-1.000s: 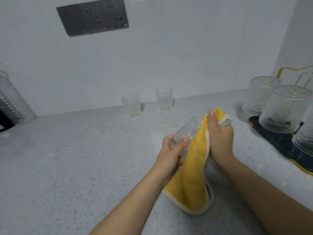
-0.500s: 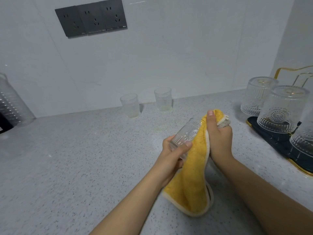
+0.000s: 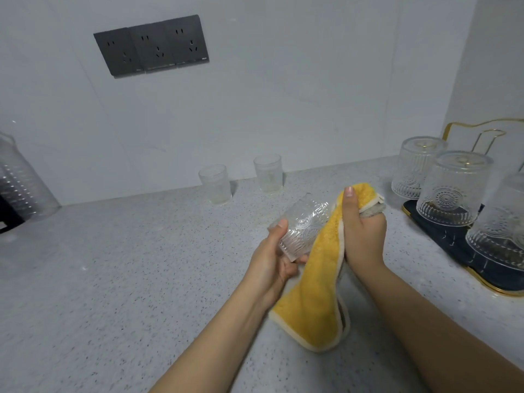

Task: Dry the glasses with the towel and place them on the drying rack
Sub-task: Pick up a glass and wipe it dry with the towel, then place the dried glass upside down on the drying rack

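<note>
My left hand (image 3: 270, 263) grips the base of a clear patterned glass (image 3: 304, 226), tilted on its side above the counter. A yellow towel (image 3: 317, 279) covers the glass's mouth end and hangs down to the counter. My right hand (image 3: 361, 232) grips the towel against the glass, thumb up along the cloth. Two plain glasses (image 3: 216, 184) (image 3: 268, 173) stand upright near the wall. At the right, a dark drying rack (image 3: 442, 239) with a gold rim holds three patterned glasses upside down (image 3: 453, 188).
The speckled grey counter (image 3: 127, 279) runs to a white wall with a dark socket panel (image 3: 151, 46). A clear ribbed container (image 3: 19, 177) stands at the far left edge. Gold wire handles (image 3: 482, 131) rise behind the rack.
The glass has turned a little in my hands, and my left thumb now lies lower on its base. The towel and my right hand stay in about the same place.
</note>
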A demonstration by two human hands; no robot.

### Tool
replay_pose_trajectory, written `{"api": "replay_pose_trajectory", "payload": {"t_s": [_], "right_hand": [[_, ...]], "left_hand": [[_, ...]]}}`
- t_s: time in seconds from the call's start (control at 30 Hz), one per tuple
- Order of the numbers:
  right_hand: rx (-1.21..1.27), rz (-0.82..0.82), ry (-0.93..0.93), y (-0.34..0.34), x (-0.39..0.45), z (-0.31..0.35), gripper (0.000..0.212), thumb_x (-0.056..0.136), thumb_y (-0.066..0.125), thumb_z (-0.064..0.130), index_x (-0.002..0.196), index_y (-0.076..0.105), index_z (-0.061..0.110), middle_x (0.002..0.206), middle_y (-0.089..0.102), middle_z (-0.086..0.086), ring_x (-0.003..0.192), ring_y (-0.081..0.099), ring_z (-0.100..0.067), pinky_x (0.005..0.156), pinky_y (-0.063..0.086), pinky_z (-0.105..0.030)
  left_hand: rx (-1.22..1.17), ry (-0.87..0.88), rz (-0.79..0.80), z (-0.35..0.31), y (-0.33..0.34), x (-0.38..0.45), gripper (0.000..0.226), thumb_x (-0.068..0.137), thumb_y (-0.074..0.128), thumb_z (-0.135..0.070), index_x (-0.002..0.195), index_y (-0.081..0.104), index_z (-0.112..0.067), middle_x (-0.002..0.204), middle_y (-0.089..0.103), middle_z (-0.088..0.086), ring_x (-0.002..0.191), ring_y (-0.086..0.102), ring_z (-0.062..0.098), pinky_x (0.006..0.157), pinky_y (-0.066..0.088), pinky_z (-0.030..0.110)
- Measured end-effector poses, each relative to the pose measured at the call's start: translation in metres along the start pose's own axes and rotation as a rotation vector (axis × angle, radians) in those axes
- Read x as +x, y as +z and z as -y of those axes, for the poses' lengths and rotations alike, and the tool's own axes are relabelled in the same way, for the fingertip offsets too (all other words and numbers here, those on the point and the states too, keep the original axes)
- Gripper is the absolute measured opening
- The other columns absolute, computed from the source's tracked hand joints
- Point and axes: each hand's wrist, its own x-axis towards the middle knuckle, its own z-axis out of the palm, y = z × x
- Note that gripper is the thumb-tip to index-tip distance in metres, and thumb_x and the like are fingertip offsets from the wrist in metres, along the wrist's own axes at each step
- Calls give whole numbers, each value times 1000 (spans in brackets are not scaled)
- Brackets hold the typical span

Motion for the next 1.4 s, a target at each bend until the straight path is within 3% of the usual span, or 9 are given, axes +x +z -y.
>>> {"api": "replay_pose_trajectory", "payload": {"t_s": [0.13,0.33,0.43,0.57,0.7,0.83,1.03,1.2,1.4], "right_hand": [[7,-166,29,-23,10,22,42,93,54,33,56,41,20,54,45,-1,39,44,2,41,34,-12],[-6,-150,-41,-77,10,55,40,92,54,30,57,41,18,52,43,-1,37,43,2,40,34,-14],[-6,-135,-15,-105,10,73,40,92,53,33,57,42,17,51,44,-1,37,43,0,40,37,-16],[32,-159,-8,-135,11,93,37,88,54,38,57,46,18,46,48,5,37,46,0,39,40,-16],[48,-162,-10,-157,16,103,39,88,55,34,54,44,18,36,47,11,34,46,0,36,38,-14],[92,-158,-25,-170,22,107,40,87,57,30,51,44,19,37,47,10,36,47,-1,38,39,-16],[153,-153,-35,-192,46,123,45,88,55,33,47,44,21,40,46,11,40,48,-3,41,40,-16],[93,-110,18,-210,71,126,52,85,56,42,40,40,23,42,37,6,42,41,-13,41,35,-20],[63,-84,78,-217,85,119,52,86,57,44,43,35,22,42,35,8,42,40,-9,42,34,-19]], "left_hand": [[144,116,-37,-13,16,-1,30,79,57,-42,90,64,-15,71,64,2,50,54,11,36,22,15],[211,211,-37,-32,73,9,21,89,58,-38,85,65,-19,74,65,0,49,54,11,40,19,18],[242,226,-37,-37,108,21,34,87,67,-41,101,62,-11,89,62,5,48,57,9,38,25,15],[322,277,0,-37,158,39,94,59,71,-61,130,51,-2,109,58,9,50,57,9,39,35,15],[343,336,48,-40,210,61,83,71,71,-54,132,47,-3,112,62,11,52,59,10,43,38,17],[413,373,64,-48,259,90,59,88,68,-42,131,42,-11,114,62,11,67,58,17,55,43,22],[658,459,60,-59,309,132,64,85,69,-47,135,42,-19,135,52,12,98,57,23,58,43,20],[958,497,79,-55,341,163,75,80,73,-50,142,44,-18,143,48,5,124,53,28,101,48,44],[1388,503,116,-42,364,184,78,79,71,-55,141,46,-14,144,49,4,129,50,23,99,43,37]]}}
